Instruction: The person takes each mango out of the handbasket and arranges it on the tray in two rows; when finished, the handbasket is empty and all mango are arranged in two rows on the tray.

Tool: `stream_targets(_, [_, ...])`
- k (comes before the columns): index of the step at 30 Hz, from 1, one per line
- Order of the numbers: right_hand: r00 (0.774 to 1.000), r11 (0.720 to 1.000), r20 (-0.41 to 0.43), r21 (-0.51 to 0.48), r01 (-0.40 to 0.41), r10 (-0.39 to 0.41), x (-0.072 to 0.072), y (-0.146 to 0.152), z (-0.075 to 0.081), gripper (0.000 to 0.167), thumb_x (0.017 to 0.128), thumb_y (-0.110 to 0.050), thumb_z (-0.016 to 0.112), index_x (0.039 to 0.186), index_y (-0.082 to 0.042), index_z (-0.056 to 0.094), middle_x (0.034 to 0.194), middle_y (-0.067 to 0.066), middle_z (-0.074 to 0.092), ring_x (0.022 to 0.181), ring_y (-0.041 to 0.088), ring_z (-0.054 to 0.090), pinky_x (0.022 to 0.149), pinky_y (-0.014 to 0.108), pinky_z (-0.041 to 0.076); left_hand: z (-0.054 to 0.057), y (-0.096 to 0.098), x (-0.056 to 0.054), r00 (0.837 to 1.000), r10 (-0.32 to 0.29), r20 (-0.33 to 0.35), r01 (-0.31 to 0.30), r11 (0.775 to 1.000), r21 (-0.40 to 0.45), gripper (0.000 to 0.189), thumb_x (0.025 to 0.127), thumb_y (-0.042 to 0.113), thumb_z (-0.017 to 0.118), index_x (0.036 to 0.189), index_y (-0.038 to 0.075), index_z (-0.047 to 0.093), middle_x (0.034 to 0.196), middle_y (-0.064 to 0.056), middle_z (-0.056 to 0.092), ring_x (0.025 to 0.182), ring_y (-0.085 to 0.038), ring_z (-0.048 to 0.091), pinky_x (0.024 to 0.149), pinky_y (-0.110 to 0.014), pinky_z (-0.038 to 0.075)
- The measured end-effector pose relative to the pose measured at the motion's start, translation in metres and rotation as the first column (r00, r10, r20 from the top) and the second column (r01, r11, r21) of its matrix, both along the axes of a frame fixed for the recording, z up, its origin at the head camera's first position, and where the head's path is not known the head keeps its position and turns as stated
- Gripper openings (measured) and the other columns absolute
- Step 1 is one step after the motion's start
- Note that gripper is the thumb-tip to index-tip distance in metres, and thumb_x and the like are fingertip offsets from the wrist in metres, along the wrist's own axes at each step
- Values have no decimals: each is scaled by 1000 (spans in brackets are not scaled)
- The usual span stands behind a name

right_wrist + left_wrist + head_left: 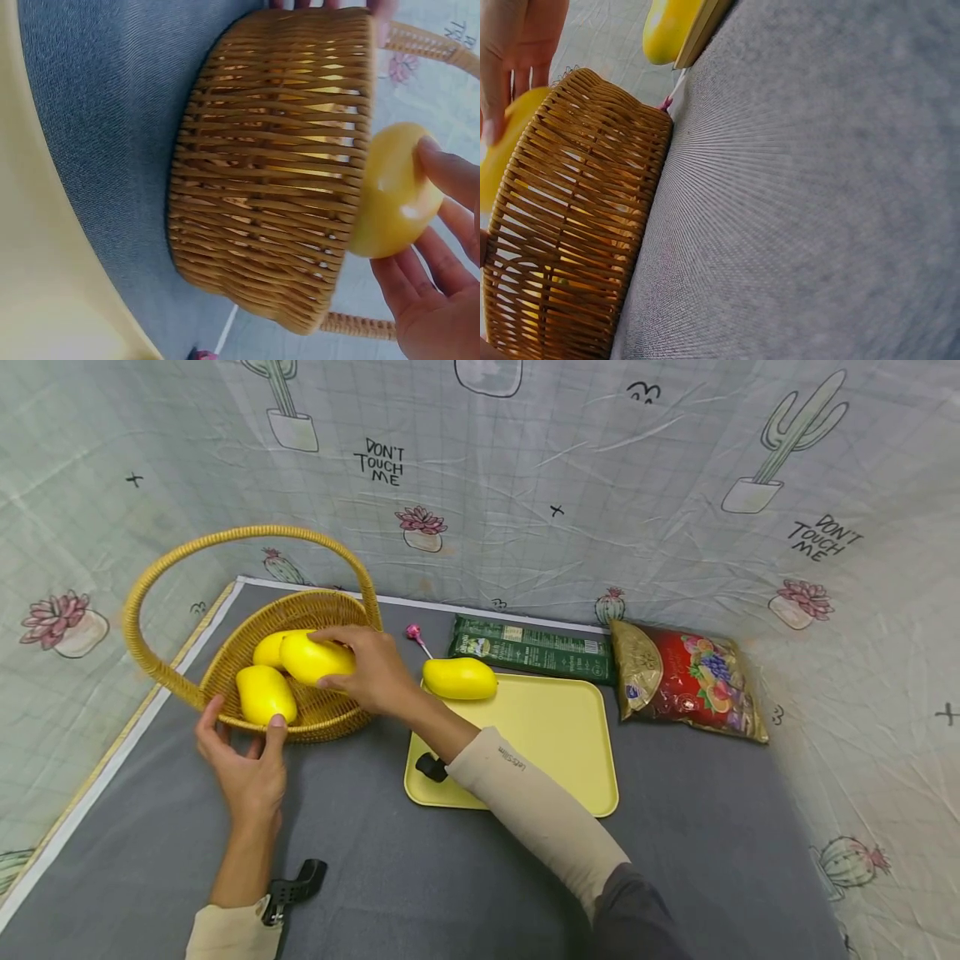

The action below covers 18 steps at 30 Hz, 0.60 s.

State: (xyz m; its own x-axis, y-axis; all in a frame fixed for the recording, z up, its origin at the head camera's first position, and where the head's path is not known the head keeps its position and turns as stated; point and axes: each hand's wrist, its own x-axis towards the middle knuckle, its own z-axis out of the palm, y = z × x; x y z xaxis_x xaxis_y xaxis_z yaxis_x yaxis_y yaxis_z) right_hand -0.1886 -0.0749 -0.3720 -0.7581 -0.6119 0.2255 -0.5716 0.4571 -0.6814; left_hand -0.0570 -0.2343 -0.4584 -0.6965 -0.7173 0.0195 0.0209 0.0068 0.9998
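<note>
My right hand grips a yellow mango at the basket's opening. In the right wrist view that mango sits at the rim, thumb on one side and fingers on the other. My left hand holds the near rim of the wicker basket, thumb over the edge and fingers against the outer side. Inside the basket lie two more mangoes, one near the front and one behind, partly hidden by the held one. The left wrist view shows the basket's woven side close up.
Another mango lies at the far left corner of a yellow tray. Behind are a pink lollipop and a flat green packet. A red and gold bag lies right. The basket's tall handle arches overhead.
</note>
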Motion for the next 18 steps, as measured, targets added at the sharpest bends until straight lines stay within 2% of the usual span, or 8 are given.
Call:
stream_targets(5, [1000, 993, 25, -118, 22, -19, 6, 12, 7, 59, 88, -23, 87, 144, -20, 68, 145, -3, 68, 133, 14, 62, 107, 19, 48, 0, 0, 0, 1000, 1, -1, -1, 1000, -6, 79, 96, 13, 75, 159, 34, 33, 168, 5, 16, 160, -17, 18, 128, -51, 28])
stream_targets(8, [999, 989, 47, -146, 34, -27, 10, 19, 13, 60, 88, -24, 87, 144, -22, 67, 146, -4, 67, 133, 13, 62, 105, 18, 48, 0, 0, 1, 1000, 2, -4, -2, 1000, -10, 79, 96, 14, 74, 159, 34, 33, 168, 5, 16, 160, -17, 18, 128, -51, 28])
stream_targets(18, [998, 970, 67, -241, 23, -7, 18, 45, 22, 61, 88, -18, 87, 145, -20, 66, 149, -4, 65, 138, 10, 60, 115, 21, 44, 0, 1, 2, 1000, -3, -28, 3, 1000, -3, 78, 96, 12, 74, 159, 32, 34, 167, 6, 18, 160, -19, 18, 126, -50, 28])
